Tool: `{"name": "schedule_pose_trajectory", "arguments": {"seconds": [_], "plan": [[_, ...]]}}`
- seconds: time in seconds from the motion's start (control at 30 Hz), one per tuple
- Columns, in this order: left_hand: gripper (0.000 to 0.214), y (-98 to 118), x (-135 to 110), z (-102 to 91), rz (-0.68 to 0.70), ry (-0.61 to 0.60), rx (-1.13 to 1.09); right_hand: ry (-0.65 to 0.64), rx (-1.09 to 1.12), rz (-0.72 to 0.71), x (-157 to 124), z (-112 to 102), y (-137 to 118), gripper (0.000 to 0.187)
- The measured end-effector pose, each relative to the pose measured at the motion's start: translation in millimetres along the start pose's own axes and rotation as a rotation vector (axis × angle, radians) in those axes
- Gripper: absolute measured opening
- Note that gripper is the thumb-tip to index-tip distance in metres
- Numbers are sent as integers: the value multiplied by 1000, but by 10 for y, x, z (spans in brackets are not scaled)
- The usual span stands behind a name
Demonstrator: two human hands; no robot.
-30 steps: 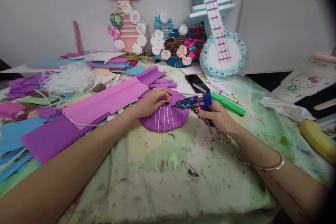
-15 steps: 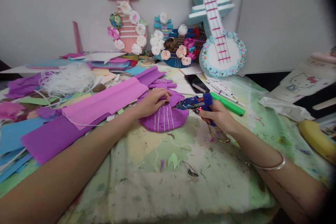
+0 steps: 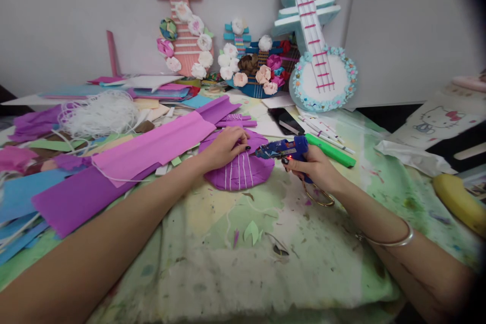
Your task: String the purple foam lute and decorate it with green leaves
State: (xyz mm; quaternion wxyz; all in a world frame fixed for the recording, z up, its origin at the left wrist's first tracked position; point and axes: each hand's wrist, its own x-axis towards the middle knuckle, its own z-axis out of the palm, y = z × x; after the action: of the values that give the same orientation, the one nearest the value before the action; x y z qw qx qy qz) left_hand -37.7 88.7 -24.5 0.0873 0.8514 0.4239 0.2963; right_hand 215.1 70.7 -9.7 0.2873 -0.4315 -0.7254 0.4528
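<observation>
Fingers first: with those of the right hand (image 3: 318,164), grasping a blue hot-glue gun (image 3: 283,148) by the handle; with those of the left hand (image 3: 224,148), curled down onto a purple lute body (image 3: 239,182), impossible to tell whether pinching a cord too or merely pressing.

Across the cloth-covered bench (image 3: 197,273), laid flat near the middle, partly under the left hand: that purple body. Standing at the back: a white-and-pale-blue lute model (image 3: 322,76) and a pink lute model (image 3: 186,50). To the left, overlapping: a long purple paper sheet (image 3: 83,197) and a pink paper sheet (image 3: 159,147), with a tangle of white string (image 3: 99,114) beyond.

Down the body's front: thin white cords (image 3: 250,174). Judging by the nozzle (image 3: 255,154), just beside the left fingertips near the cords' upper ends, probably at the gluing-down step. For the next move, best to place a small bead exactly, keep the left fingertips clear of the heat, and press the glued spot gently until set.
</observation>
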Motion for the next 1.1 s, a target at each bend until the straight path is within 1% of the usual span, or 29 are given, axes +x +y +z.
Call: {"name": "schedule_pose_trajectory", "arguments": {"seconds": [0.17, 0.47, 0.67, 1.0, 1.1], "plan": [[10, 6, 20, 26, -30, 23, 14, -11, 2, 6, 1, 6, -6, 26], [8, 30, 19, 32, -112, 55, -32, 9, 8, 4, -19, -5, -32, 26], [8, 20, 19, 44, -103, 55, -58, -10, 40, 4, -1, 23, 10, 24], [8, -1, 19, 50, -104, 64, -71, 34, 67, 23, 2, 47, 19, 23], [7, -3, 17, 49, -106, 60, -70, 21, 53, 18, 5, 43, 16, 23]]}}
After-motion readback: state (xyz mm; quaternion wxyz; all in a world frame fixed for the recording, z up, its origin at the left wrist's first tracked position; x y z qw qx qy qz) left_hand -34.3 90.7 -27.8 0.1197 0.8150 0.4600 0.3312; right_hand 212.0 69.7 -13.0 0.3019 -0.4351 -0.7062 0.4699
